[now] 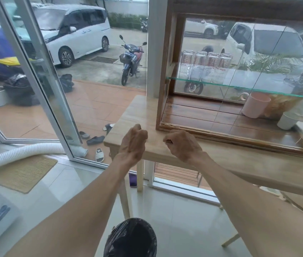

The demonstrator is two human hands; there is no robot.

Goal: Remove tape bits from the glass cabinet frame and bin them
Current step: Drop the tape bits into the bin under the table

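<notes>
A wooden-framed glass cabinet point(221, 135) stands on a light wooden table point(249, 164). Pale ragged bits show along its lower front rail near the left corner point(167, 125). My left hand point(133, 140) and my right hand point(181, 144) hover close together over the table, just in front of that corner. Both have their fingers curled in, fingertips pinched. Whether a tape bit sits in either hand is too small to tell. A bin with a black bag point(131, 238) stands on the floor below my forearms.
Inside the cabinet are several glasses point(205, 64) on a glass shelf, a pink mug point(255, 104) and a white cup point(287, 120). A white hose point(22, 152) and a woven mat point(20, 173) lie left, by an open glass door point(41, 75).
</notes>
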